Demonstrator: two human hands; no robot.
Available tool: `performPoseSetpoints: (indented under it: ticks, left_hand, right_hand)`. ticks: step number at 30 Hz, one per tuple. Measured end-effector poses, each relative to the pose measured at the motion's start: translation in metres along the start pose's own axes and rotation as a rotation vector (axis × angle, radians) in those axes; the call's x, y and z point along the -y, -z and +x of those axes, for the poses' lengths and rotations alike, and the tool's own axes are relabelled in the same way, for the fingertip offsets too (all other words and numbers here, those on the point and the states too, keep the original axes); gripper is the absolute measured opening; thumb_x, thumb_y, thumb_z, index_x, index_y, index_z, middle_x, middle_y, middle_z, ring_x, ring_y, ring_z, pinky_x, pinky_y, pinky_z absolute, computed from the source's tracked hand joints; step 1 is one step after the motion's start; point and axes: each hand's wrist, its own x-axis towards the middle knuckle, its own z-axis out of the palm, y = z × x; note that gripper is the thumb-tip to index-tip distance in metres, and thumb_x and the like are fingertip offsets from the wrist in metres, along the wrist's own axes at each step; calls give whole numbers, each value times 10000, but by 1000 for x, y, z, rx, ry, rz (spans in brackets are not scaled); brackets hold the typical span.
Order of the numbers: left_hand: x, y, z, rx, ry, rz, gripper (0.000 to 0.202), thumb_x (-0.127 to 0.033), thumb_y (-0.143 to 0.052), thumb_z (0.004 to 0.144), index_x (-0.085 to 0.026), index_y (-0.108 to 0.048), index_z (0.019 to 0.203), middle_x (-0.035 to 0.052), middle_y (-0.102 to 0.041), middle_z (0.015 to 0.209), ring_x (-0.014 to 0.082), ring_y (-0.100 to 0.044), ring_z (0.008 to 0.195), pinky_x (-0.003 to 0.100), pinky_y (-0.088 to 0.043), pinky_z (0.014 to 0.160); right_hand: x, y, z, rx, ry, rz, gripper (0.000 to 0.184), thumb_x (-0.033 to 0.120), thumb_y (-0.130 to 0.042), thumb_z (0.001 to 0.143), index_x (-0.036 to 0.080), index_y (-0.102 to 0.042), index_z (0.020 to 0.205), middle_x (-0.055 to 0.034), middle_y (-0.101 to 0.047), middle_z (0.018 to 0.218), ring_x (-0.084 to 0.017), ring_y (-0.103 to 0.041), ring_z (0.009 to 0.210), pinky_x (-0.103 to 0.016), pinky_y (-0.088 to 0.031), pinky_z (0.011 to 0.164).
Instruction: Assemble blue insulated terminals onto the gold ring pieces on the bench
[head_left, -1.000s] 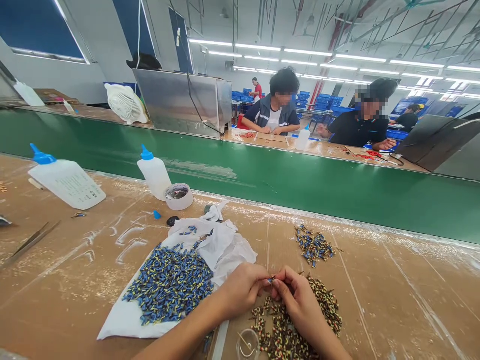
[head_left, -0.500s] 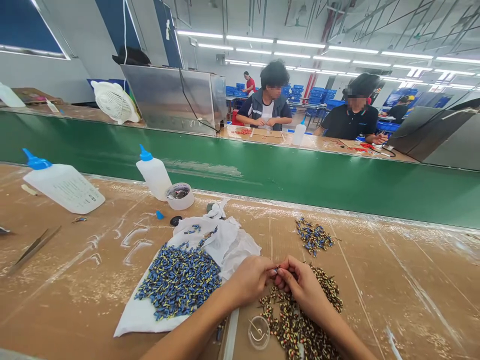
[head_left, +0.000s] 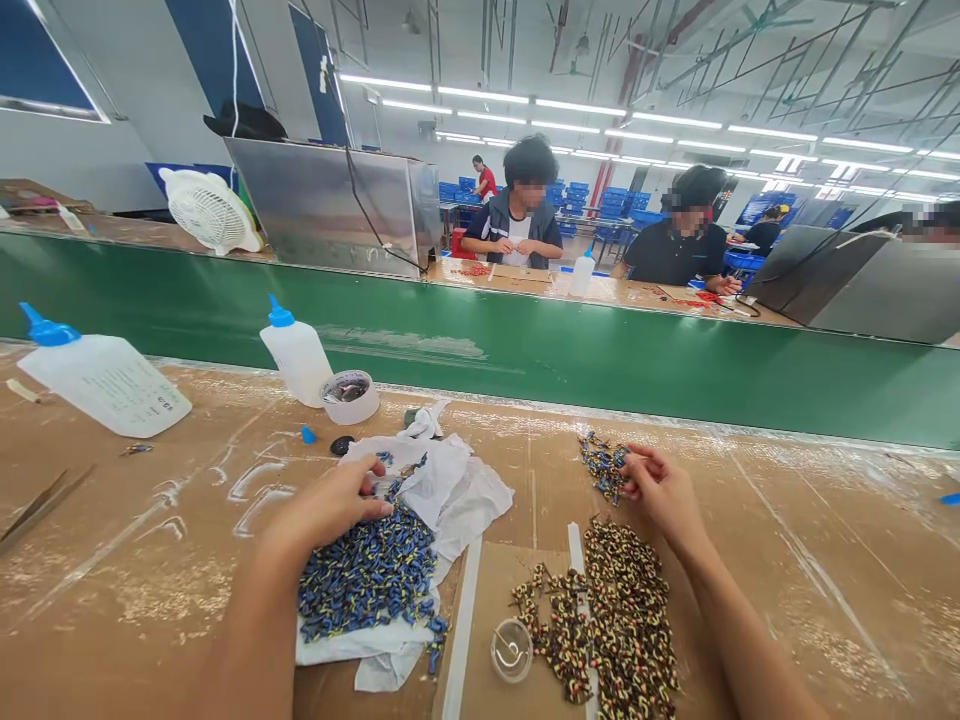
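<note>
My left hand (head_left: 337, 508) reaches over the heap of small blue-and-yellow pieces (head_left: 367, 585), thumb and fingers apart. Under that heap lies a white cloth (head_left: 469, 490), crumpled at its far end. On the right, my right hand (head_left: 667, 498) is at the edge of a smaller pile of blue-and-yellow pieces (head_left: 600, 462). Its fingers are curved and slightly apart, and I make out nothing held in them. Nearer to me is a large heap of dark-and-yellow pieces with red spots (head_left: 630, 610). A small clear round cup (head_left: 511, 650) with a thin pale stick in it stands beside that heap.
Two white bottles with blue nozzles, one large (head_left: 112, 385) and one smaller (head_left: 296, 360), are at the left. A tape roll (head_left: 350, 398) and tweezers (head_left: 45, 505) lie on the cardboard-covered table. A green strip (head_left: 450, 335) runs across; people sit beyond it.
My hands were together over the dark-and-yellow heap, fingertips on a tiny piece. They have parted: the left to the blue heap, the right to the smaller far pile. The view has shifted slightly.
</note>
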Motion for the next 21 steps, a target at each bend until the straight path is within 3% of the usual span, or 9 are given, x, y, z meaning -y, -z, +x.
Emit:
performPoseSetpoints:
  ticks: [2, 7, 12, 15, 17, 21]
  left_hand:
    - [3, -6, 3, 30, -24, -1, 319, -302, -630, 583, -184, -583, 876, -6, -614, 703, 220, -595, 679, 259, -387, 565]
    - [5, -6, 5, -55, -19, 27, 69, -219, -574, 609, -189, -582, 671, 6, -613, 628, 212, -586, 645, 255, -377, 558]
    - [2, -3, 2, -101, -48, 21, 134, -238, -525, 705, -196, -634, 772, 22, -657, 736, 218, -599, 743, 264, -395, 627]
    - [-8, -5, 0, -176, -125, -22, 194, -270, -483, 775, -191, -647, 842, 40, -666, 823, 225, -590, 806, 277, -400, 681]
    - [-18, -7, -1, -192, -196, -91, 200, -295, -472, 808, -183, -636, 802, 34, -645, 776, 215, -573, 768, 272, -393, 656]
    - [-43, -13, -6, -87, -335, -383, 164, -306, -518, 816, -167, -594, 773, -4, -562, 689, 158, -513, 664, 233, -373, 586]
  right_hand:
    - [0, 8, 0, -34, -3, 21, 511, 547, -647, 746, 167, -580, 1081, -15, -636, 684, -119, -531, 493, -209, -397, 416]
    - [3, 17, -11, -33, -22, 56, 462, 536, -635, 770, 175, -589, 1054, -12, -616, 687, -103, -508, 510, -183, -375, 407]
    - [6, 12, -20, 4, -33, 67, 447, 524, -644, 770, 180, -605, 1052, -21, -616, 706, -106, -508, 533, -181, -382, 414]
    - [9, 8, -23, 32, -46, 64, 454, 525, -652, 760, 174, -609, 1045, -24, -612, 707, -113, -509, 545, -190, -389, 424]
    - [11, 5, -25, 59, -59, 65, 451, 521, -660, 754, 169, -610, 1031, -25, -608, 700, -120, -509, 553, -198, -391, 432]
    - [19, -7, -32, 121, -83, 91, 427, 508, -657, 764, 166, -606, 1014, -22, -600, 694, -126, -512, 564, -210, -393, 455]
